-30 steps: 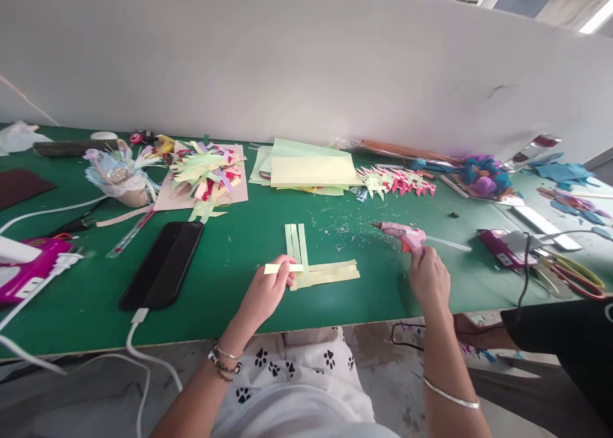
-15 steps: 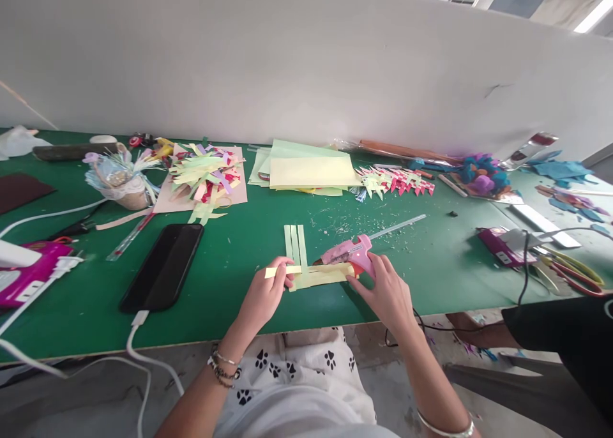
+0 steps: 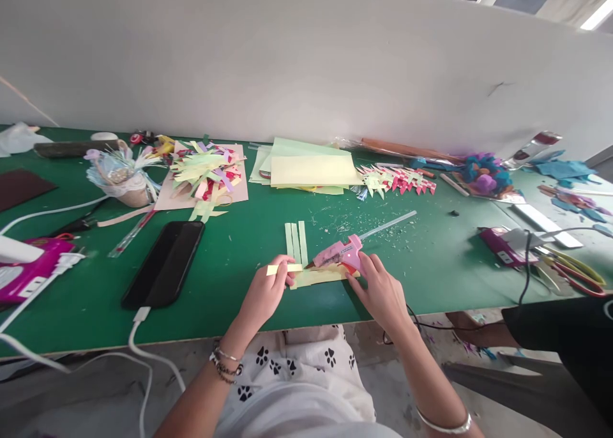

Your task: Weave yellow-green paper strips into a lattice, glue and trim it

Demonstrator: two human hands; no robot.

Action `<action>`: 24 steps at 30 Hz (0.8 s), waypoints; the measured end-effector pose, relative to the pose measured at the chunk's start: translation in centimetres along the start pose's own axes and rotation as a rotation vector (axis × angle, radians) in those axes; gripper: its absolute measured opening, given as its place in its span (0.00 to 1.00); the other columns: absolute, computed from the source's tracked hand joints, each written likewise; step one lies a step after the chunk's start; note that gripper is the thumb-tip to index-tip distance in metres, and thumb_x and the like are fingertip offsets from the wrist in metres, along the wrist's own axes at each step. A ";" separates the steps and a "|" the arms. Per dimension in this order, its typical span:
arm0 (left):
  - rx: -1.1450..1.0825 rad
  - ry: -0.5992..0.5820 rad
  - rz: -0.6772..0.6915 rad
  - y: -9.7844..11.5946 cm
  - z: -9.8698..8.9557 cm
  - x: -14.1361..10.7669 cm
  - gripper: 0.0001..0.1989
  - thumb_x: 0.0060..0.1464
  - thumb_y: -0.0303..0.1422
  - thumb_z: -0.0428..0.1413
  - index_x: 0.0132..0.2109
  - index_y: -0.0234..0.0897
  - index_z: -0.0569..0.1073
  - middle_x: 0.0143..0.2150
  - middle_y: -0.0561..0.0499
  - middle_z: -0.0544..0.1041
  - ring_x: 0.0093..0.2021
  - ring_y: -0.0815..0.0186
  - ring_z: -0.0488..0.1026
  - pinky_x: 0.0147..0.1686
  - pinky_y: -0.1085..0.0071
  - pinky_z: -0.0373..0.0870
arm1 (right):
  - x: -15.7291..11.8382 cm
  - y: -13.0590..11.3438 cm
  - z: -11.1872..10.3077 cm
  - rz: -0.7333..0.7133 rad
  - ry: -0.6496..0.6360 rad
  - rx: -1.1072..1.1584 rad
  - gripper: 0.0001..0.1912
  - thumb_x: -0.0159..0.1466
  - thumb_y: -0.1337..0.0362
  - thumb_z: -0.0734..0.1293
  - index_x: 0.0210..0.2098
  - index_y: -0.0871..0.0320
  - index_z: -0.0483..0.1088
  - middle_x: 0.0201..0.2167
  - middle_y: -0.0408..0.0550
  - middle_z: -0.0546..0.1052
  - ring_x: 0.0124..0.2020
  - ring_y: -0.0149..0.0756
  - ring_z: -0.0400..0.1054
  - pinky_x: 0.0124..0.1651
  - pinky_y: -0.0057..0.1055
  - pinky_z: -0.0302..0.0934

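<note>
My left hand (image 3: 269,289) pinches pale yellow paper strips (image 3: 325,276) that run sideways near the table's front edge. Several pale green strips (image 3: 295,242) stick out from them toward the wall, side by side. A pink hot glue gun (image 3: 339,253) is in my right hand (image 3: 383,292), fingers wrapped around its handle by the red trigger. Its nozzle points left and rests at or just over the strips where green and yellow cross; contact is hard to tell. From the gun's back a clear glue stick (image 3: 390,224) juts out to the upper right.
A black phone (image 3: 163,264) on a charging cable lies left. Paper scraps (image 3: 205,170), paper sheets (image 3: 311,170) and a red-white woven paper strip (image 3: 400,180) lie at the back. Purple power strips (image 3: 507,245) stand at both sides; scissors (image 3: 577,272) lie right. A person's dark sleeve (image 3: 560,336) shows lower right.
The glue gun has moved left along the yellow strip, its nozzle now at the green strips. My left hand still pinches the paper in nearly the same place.
</note>
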State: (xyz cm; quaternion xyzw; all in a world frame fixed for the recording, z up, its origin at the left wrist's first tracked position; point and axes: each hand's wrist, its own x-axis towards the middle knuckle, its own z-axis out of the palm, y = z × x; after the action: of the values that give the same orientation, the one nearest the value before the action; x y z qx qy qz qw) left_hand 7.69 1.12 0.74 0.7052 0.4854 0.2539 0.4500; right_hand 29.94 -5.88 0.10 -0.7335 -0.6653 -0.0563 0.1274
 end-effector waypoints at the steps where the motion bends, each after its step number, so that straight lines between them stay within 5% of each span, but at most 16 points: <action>1: 0.001 0.001 0.001 -0.1 0.0 0.0 0.21 0.61 0.42 0.35 0.43 0.36 0.67 0.28 0.49 0.72 0.28 0.66 0.72 0.28 0.71 0.67 | 0.0 0.0 -0.1 0.001 -0.004 -0.004 0.18 0.65 0.56 0.53 0.49 0.59 0.58 0.37 0.50 0.68 0.24 0.29 0.64 0.17 0.23 0.44; 24: -0.003 -0.009 0.005 -0.2 0.1 0.0 0.21 0.62 0.42 0.35 0.46 0.36 0.68 0.28 0.49 0.72 0.29 0.66 0.72 0.29 0.72 0.66 | -0.9 3.1 -1.5 0.101 -0.044 -0.084 0.17 0.66 0.58 0.52 0.49 0.59 0.59 0.37 0.49 0.68 0.21 0.29 0.62 0.17 0.25 0.44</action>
State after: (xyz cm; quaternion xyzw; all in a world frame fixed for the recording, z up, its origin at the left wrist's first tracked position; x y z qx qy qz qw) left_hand 7.67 1.12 0.56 0.7069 0.4812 0.2524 0.4527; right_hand 33.04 -7.37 1.01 -0.7719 -0.6271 -0.0617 0.0846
